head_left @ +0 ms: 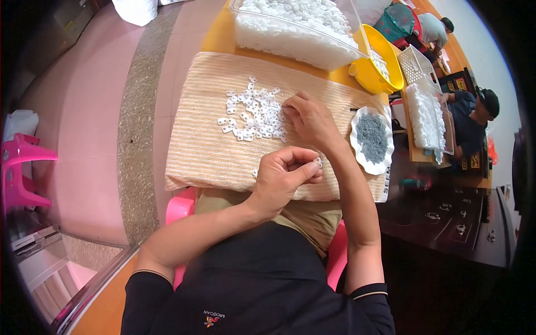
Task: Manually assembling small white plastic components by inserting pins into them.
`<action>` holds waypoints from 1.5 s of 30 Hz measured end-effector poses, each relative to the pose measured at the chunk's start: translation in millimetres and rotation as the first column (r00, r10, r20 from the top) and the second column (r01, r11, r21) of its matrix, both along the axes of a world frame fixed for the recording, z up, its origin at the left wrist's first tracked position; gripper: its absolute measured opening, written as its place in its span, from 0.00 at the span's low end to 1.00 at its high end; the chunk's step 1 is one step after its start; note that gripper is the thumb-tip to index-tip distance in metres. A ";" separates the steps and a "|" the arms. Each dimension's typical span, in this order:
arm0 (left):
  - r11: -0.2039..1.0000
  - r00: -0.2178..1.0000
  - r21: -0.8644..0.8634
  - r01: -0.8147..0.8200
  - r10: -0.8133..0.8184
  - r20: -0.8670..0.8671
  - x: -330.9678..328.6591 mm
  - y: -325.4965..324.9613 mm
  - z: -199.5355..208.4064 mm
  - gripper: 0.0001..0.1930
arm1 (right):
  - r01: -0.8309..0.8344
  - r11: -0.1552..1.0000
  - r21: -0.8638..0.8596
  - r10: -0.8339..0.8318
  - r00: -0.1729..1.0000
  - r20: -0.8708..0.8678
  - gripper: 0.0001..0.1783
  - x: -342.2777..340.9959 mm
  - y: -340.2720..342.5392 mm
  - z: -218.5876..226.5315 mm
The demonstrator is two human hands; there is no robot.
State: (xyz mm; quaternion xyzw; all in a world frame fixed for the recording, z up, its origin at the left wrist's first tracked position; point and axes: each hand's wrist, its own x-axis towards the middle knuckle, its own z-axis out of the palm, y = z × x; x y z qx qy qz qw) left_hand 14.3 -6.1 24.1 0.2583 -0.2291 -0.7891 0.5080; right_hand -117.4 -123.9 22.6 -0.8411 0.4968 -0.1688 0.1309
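Observation:
My left hand (286,177) is closed in a pinch near the front edge of the striped cloth (195,151). Between its thumb and forefinger shows a small white plastic piece (319,162) with a hole. My right hand (314,121) reaches to the right side of a loose pile of similar white plastic pieces (257,114). Its fingertips are drawn together at the pile's edge, and what they pinch, if anything, is hidden. To the right of that hand, a white wavy-rimmed dish (362,162) holds many tiny grey metal parts (371,138).
A clear plastic bin (296,42) full of white pieces stands at the far edge. Beside it is a yellow basin (379,84). Two other people work at the right, near a white basket (416,61). A pink stool (25,167) stands at left.

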 end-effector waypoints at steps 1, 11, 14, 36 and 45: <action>1.000 1.000 -0.005 0.003 -0.003 0.000 -0.4 -0.3 -0.4 0.09 | -0.003 1.000 0.001 0.003 1.000 0.000 0.06 -0.6 0.5 0.7; 1.000 1.000 -0.014 -0.001 0.001 0.006 0.0 4.7 5.0 0.08 | -0.066 0.998 -0.008 0.067 0.992 0.103 0.10 15.3 15.2 5.2; 1.000 1.000 -0.011 0.011 -0.011 0.002 0.2 6.6 6.4 0.08 | -0.053 0.998 0.035 0.050 0.995 0.082 0.11 16.1 17.6 5.3; 0.966 0.997 -0.257 0.006 0.013 0.072 -1.0 35.7 33.4 0.08 | -0.302 0.936 0.182 0.301 0.953 0.032 0.09 36.3 96.6 8.7; 0.988 0.999 -0.152 0.040 -0.035 0.036 3.1 31.5 37.3 0.07 | -0.093 0.995 0.037 0.093 0.996 -0.002 0.03 22.7 64.9 4.8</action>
